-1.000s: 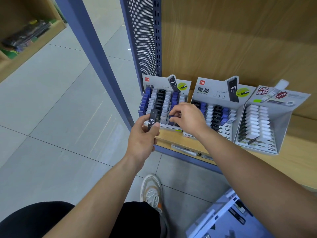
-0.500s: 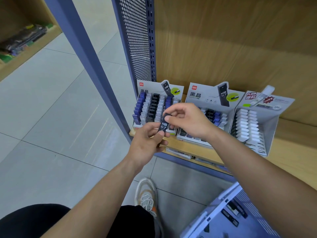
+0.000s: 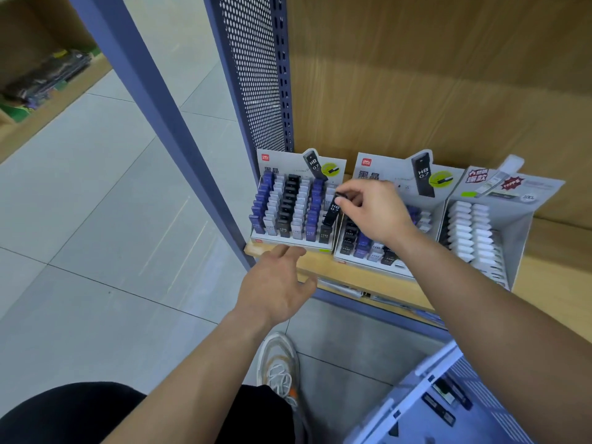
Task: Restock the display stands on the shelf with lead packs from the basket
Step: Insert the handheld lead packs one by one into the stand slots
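Observation:
My right hand (image 3: 373, 211) pinches a black HB 0.7 lead pack (image 3: 332, 210) by its top end, tilted over the right column of the left display stand (image 3: 290, 243). That stand holds rows of blue, white and black packs. My left hand (image 3: 277, 285) is held out with straight fingers, its fingertips at the stand's front edge, holding nothing. The middle display stand (image 3: 378, 168) is partly hidden behind my right hand. The blue basket (image 3: 413, 389) sits at the bottom right with a few dark packs (image 3: 445, 400) inside.
A third stand (image 3: 480, 232) with white packs stands on the right of the wooden shelf (image 3: 330, 270). A blue perforated panel (image 3: 256, 78) and a slanted blue post (image 3: 153, 100) border the shelf on the left. My shoe (image 3: 278, 363) rests on the tiled floor below.
My right hand took the black pack from my left hand and carried it up over the left stand. My left hand let go and now reaches flat toward the stand's front.

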